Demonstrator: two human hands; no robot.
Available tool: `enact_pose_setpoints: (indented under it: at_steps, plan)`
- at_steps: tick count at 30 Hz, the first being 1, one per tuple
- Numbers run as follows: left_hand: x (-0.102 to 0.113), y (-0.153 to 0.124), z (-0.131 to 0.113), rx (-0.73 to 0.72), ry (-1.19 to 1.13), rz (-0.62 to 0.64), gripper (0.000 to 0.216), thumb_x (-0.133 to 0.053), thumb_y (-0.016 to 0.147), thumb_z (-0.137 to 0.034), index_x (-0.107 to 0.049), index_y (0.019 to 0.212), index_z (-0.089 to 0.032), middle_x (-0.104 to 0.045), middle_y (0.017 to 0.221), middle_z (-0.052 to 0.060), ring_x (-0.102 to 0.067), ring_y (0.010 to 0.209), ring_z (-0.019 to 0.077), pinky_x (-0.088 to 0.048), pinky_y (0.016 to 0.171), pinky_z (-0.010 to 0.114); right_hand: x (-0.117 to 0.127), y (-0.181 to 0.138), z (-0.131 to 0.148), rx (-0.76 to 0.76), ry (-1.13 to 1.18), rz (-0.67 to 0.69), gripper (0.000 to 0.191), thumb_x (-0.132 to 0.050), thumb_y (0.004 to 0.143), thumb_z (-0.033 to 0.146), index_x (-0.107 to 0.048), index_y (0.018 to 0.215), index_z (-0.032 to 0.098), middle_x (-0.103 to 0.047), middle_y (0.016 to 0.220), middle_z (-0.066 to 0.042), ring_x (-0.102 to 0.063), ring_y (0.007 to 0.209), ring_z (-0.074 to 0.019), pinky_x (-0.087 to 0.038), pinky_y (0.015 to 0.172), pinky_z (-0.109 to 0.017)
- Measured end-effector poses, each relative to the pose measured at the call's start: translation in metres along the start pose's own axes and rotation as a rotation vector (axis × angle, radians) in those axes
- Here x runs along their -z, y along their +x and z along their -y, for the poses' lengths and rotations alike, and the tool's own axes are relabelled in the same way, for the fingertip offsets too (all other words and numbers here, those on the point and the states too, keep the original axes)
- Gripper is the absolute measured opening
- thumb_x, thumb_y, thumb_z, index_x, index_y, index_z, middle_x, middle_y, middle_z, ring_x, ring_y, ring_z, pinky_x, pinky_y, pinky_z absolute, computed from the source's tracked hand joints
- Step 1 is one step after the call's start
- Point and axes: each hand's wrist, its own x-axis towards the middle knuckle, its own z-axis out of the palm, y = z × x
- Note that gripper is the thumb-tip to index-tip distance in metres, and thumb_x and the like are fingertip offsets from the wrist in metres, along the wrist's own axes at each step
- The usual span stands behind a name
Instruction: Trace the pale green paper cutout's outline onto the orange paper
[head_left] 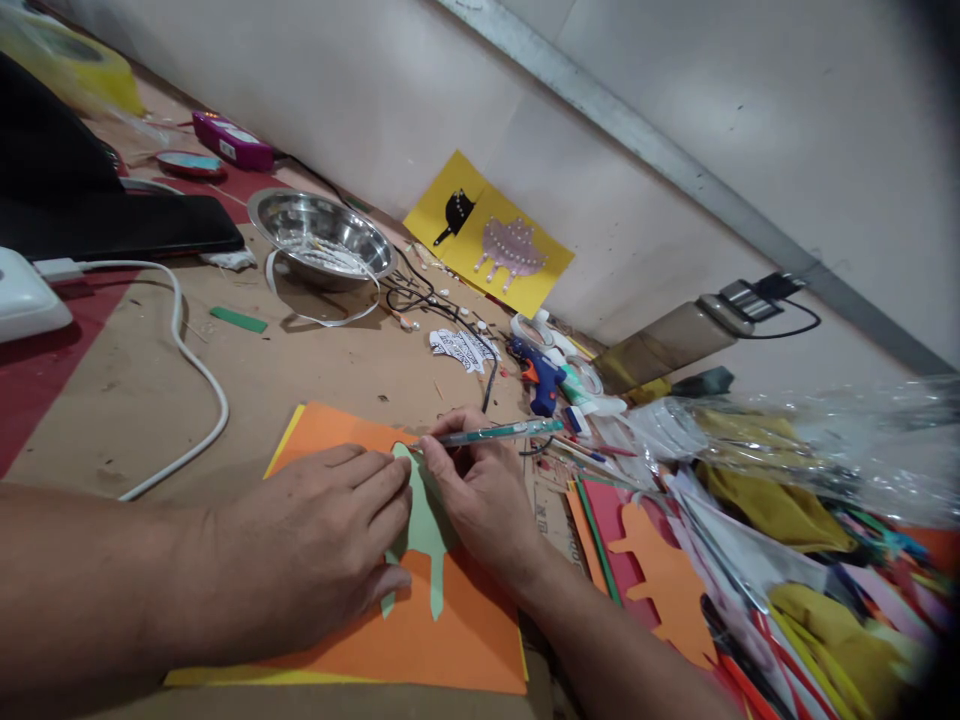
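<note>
My left hand (319,535) lies flat with its fingers stretched out, pressing on a pale green paper cutout (426,525) with narrow legs. The cutout rests on a sheet of orange paper (450,650), and a yellow sheet (217,678) peeks out beneath. A slim teal pen (499,432) is pinched in my right hand (480,485), its tip at the top edge of the cutout. Part of the cutout is hidden under my left fingers and my right hand.
Behind the papers are a metal bowl (322,235), a blue glue gun (538,375) and a yellow card (491,235) with decorated shapes. A white cable (217,380) curves at left. On the right lie an orange cutout (660,580), a bottle (660,345) and heaped craft scraps.
</note>
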Motion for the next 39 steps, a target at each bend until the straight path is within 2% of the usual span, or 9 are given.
enact_pose_setpoints:
  at_steps: [8, 20, 26, 39]
  plan:
    - [-0.0008, 0.0009, -0.0007, -0.008, 0.016, -0.012, 0.038, -0.081, 0.09, -0.049, -0.077, 0.099, -0.013, -0.078, 0.096, 0.01, -0.069, 0.089, 0.0271, -0.056, 0.079, 0.04, 0.0, -0.0007, -0.0007, 0.015, -0.028, -0.016, 0.012, -0.058, 0.091, 0.028, -0.058, 0.079, 0.025, -0.062, 0.06, 0.005, -0.054, 0.05, -0.0124, -0.039, 0.05, -0.024]
    - [0.0028, -0.0005, -0.0005, -0.014, 0.014, 0.013, 0.035, -0.08, 0.091, -0.046, -0.077, 0.101, -0.012, -0.078, 0.095, 0.011, -0.069, 0.089, 0.0279, -0.056, 0.08, 0.04, 0.0002, 0.0003, -0.0002, -0.012, 0.019, 0.036, 0.01, -0.06, 0.092, 0.029, -0.059, 0.084, 0.025, -0.067, 0.063, 0.003, -0.057, 0.052, -0.013, -0.042, 0.051, -0.024]
    - [0.0028, -0.0016, -0.0009, -0.013, 0.009, 0.024, 0.036, -0.08, 0.092, -0.046, -0.076, 0.102, -0.012, -0.078, 0.097, 0.012, -0.069, 0.091, 0.0282, -0.056, 0.082, 0.041, -0.0001, -0.0007, -0.0005, 0.009, -0.012, 0.019, 0.009, -0.059, 0.092, 0.028, -0.059, 0.083, 0.025, -0.067, 0.065, 0.003, -0.06, 0.055, -0.0137, -0.043, 0.054, -0.024]
    - [0.0012, 0.0003, 0.0, -0.005, -0.004, 0.032, 0.033, -0.08, 0.092, -0.044, -0.076, 0.101, -0.013, -0.078, 0.097, 0.011, -0.069, 0.091, 0.0281, -0.056, 0.081, 0.041, 0.0009, -0.0009, 0.0008, 0.007, -0.079, 0.0, 0.012, -0.057, 0.091, 0.029, -0.055, 0.079, 0.026, -0.062, 0.062, 0.004, -0.056, 0.053, -0.0136, -0.042, 0.053, -0.024]
